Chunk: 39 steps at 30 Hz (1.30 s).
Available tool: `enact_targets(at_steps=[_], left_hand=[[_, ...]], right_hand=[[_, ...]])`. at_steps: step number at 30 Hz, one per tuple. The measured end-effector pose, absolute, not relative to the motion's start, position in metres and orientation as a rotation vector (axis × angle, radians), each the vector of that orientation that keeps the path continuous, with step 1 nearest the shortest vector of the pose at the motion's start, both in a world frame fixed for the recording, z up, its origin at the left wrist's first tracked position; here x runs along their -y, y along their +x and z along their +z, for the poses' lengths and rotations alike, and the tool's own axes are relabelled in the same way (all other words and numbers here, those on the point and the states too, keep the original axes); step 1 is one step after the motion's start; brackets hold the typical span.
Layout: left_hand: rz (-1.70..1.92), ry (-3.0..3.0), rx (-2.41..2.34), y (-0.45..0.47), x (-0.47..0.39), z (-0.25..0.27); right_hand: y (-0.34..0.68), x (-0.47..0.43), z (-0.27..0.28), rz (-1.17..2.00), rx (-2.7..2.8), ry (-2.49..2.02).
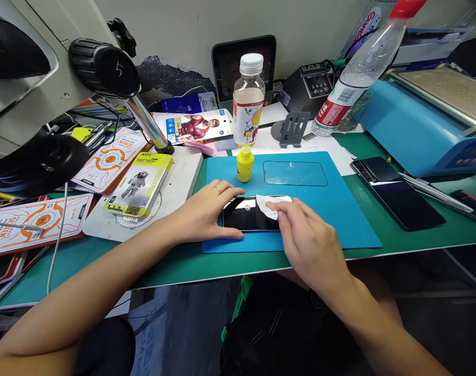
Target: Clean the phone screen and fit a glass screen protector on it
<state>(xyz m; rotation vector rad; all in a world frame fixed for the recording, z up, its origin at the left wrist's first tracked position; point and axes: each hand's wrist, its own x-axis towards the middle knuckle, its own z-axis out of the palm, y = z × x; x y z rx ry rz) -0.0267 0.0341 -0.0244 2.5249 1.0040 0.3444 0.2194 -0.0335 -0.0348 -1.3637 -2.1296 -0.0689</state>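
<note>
A black smartphone [238,215] lies screen up on the blue mat [351,232]. My left hand [210,214] grips its left end, thumb along the near edge and fingers at the far edge. Pinched in my right hand [308,235] is a white wipe [267,203], pressed on the right part of the phone's glass. Behind the phone stands a small yellow bottle [245,166] with a pointed tip. A clear screen protector with a black border [295,173] rests on the mat to the bottle's right.
At left, a microscope [38,94] overhangs boxed screens [108,159] and a yellow battery pack [140,183]. A drink bottle [249,99] and phone stand [293,129] are behind the mat. To the right are another phone [398,193], a tilted water bottle [355,73] and a blue machine [421,125].
</note>
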Motion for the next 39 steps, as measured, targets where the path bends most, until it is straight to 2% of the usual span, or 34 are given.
enact_targets(at_steps=[9, 16, 24, 29, 32, 39], left_hand=[[0.366, 2.49, -1.008, -0.026, -0.034, -0.023], [0.337, 2.503, -1.029, -0.027, -0.034, -0.023], [0.351, 2.501, -1.026, -0.026, -0.034, -0.024], [0.425, 2.387, -1.013, -0.028, -0.033, -0.023], [0.474, 2.324, -1.002, -0.029, -0.033, -0.021], [0.532, 2.29, -1.036, -0.03, -0.034, -0.022]], right_hand=[[0.192, 0.021, -0.032, 0.095, 2.163, -1.381], [0.214, 0.045, -0.047, -0.067, 2.4, -1.117], [0.224, 0.034, -0.049, -0.142, 2.301, -1.305], [0.182, 0.044, -0.05, -0.041, 2.45, -1.144], [0.191, 0.062, -0.046, 0.003, 2.496, -1.116], [0.225, 0.056, -0.042, -0.195, 2.431, -1.368]])
